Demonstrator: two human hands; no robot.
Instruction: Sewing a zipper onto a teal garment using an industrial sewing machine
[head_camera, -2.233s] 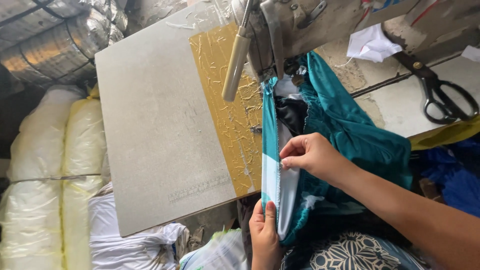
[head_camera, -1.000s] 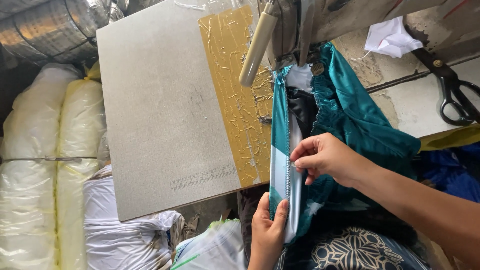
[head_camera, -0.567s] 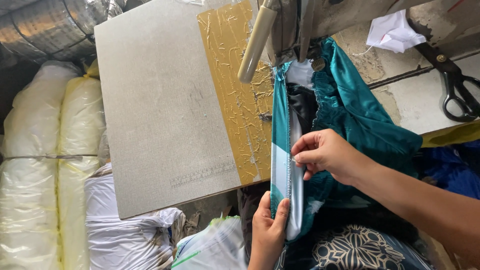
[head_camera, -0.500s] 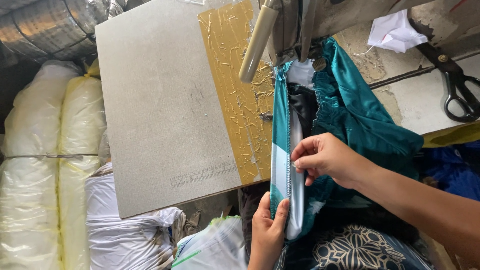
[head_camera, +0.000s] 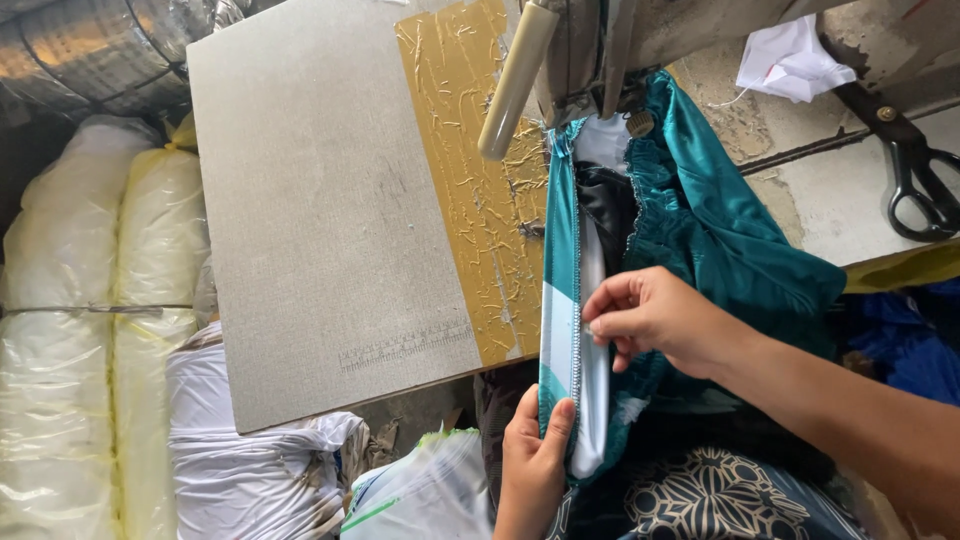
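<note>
Your right hand (head_camera: 655, 322) had its fingers curled down, the tips pinching the white edge of the cloth (head_camera: 700, 230) just beside the stitched seam (head_camera: 577, 300). Your left hand (head_camera: 532, 465) came up from below, near the table's front edge, thumb over the lower end of the seam and fingers behind it, so the strip was clamped between them. Both hands were closed on the same piece, the right above the left, with the seam running taut and nearly straight between them.

The cloth was teal with white and black panels. Its upper end sat under the sewing machine (head_camera: 600, 50) at the top of the view, and the rest bunched to the right of the seam and spilled over the table edge toward your lap. A pale lever (head_camera: 515, 80) slanted down from the machine, just left of the cloth.

Left of the seam lay a strip of scratched yellow tape (head_camera: 470, 180), and beyond it the grey tabletop (head_camera: 310, 220). Black scissors (head_camera: 915, 170) and a crumpled white scrap (head_camera: 790, 58) lay well off to the right. Plastic-wrapped bundles (head_camera: 90, 330) stood below the table on the left.
</note>
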